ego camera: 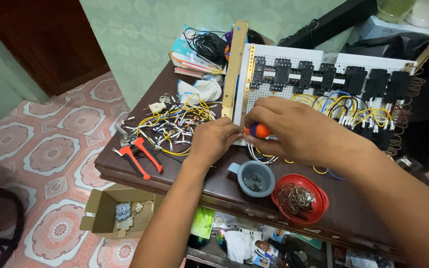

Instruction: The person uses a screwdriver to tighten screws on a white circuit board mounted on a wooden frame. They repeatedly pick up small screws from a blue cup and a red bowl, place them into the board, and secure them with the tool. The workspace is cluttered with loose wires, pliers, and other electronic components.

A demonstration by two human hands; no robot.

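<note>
Screwdriver work at the panel's lower edge

Right hand fingers grasp the orange-handled screwdriver; left hand fingers pinch beside it, steadying the white perforated panel.

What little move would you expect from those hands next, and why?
Probably a turn of the screwdriver: the right hand grips its orange handle at the white panel's lower edge, while the left hand pinches beside the tip.

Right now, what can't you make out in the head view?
- Screwdriver: only the orange-blue handle shows; the right hand hides shaft and tip.
- Left hand fingertips: tucked against the panel edge, whatever they pinch is hidden.
- Grey cup contents: too small to identify.
- Black relay bases: markings too small.
- Lower shelf items: cut off by bottom edge.
</note>
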